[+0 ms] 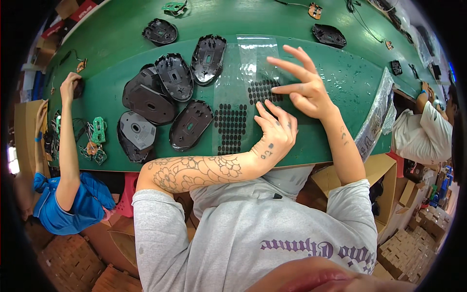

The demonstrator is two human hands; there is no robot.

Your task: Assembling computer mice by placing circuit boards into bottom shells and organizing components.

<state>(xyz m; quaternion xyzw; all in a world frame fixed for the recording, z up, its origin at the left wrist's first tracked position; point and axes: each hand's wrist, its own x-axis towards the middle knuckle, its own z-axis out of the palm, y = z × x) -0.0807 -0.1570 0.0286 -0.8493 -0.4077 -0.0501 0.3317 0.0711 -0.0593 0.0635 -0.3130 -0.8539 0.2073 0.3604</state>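
My left hand (277,127) reaches in from the left across my body, its fingers bent and gathered at the near edge of a clear sheet of small black oval pads (265,86). Above that sheet, my right hand (309,87) has its fingers spread, the index fingertip touching the pads. Another sheet of black oval pads (231,121) lies just left of my left hand. Several black computer mouse shells rest farther left, among them an upright-lying shell (209,59), a nearer shell (192,125) and a shell with a grey plate (137,130).
Green circuit boards with wires (97,131) lie at the table's left, near a co-worker in a blue shirt (73,204). More mouse shells (329,35) sit farther back. A clear plastic bag (374,119) lies right, above an open cardboard box (386,187). Another person (423,131) sits far right.
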